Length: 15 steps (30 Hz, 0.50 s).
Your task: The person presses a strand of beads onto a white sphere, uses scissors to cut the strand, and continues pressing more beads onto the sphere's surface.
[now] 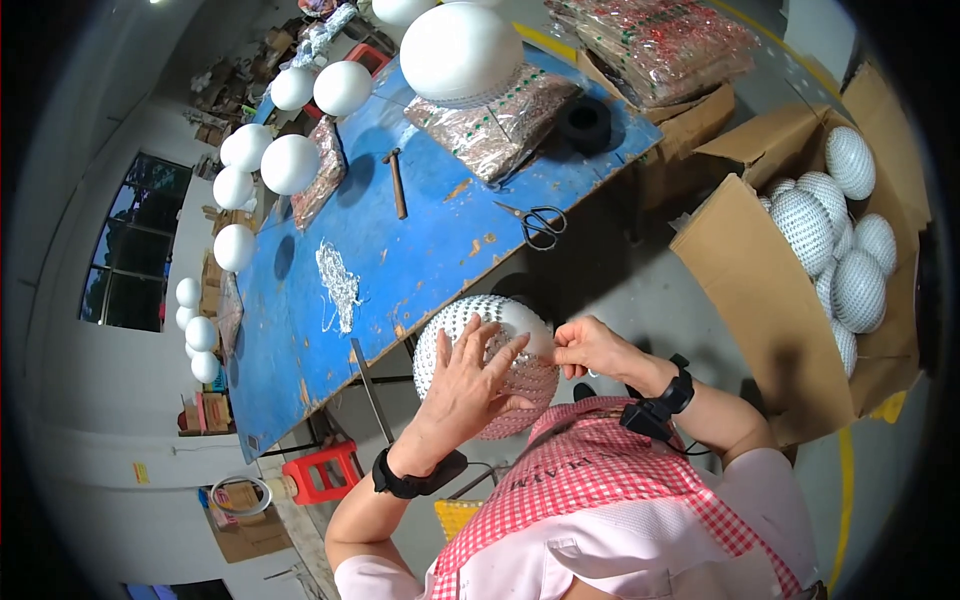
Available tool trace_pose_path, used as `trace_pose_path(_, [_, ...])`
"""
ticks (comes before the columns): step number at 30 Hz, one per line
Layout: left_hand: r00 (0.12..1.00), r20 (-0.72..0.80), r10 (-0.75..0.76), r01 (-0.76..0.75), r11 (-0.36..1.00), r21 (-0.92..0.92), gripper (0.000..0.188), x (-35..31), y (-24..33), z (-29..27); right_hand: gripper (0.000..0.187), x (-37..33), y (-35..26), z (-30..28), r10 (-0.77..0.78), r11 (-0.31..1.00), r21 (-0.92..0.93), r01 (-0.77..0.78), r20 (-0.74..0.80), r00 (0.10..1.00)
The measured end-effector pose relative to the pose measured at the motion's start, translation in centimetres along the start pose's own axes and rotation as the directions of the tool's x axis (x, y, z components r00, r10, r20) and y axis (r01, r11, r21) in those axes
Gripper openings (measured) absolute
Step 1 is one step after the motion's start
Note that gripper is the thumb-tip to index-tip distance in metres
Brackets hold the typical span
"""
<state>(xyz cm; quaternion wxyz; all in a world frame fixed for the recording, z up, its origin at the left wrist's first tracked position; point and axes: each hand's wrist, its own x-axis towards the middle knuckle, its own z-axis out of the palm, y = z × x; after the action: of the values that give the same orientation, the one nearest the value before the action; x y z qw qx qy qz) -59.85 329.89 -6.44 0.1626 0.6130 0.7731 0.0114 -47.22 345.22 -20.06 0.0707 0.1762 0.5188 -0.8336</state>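
Note:
In front of my apron is a large ball [447, 340], most of it covered in rows of small silvery studs, with a smooth white patch near its upper right. My left hand [465, 378] lies on its near face, fingers spread apart. At the ball's right edge my right hand [598, 348] is closed in a pinch; what sits between thumb and fingers is too small to make out. The underside of the ball is hidden. Scissors [540, 226] with black handles rest on the table edge beyond the hands.
On the worn blue table [420, 260] lie a hammer [397, 184], a heap of white string [338, 285], a black roll [584, 125] and a clear bag [500, 125] under a big white ball [462, 52]. A cardboard box [770, 310] of studded balls stands right. A red stool [322, 474] is left.

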Motion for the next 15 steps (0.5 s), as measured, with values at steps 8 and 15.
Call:
trace_pose_path(8, [1.000, 0.002, 0.011, -0.011, 0.999, 0.045, 0.053, -0.2, -0.4, 0.2, 0.019, -0.2, 0.0, -0.3, -0.018, 0.999, -0.029, 0.018, 0.009, 1.000])
trace_pose_path(15, [0.997, -0.072, -0.021, 0.030, 0.991, 0.130, 0.051, -0.1, 2.1, 0.5, 0.016, -0.1, 0.0, -0.4, 0.034, 0.999, 0.038, -0.035, 0.019, 0.999])
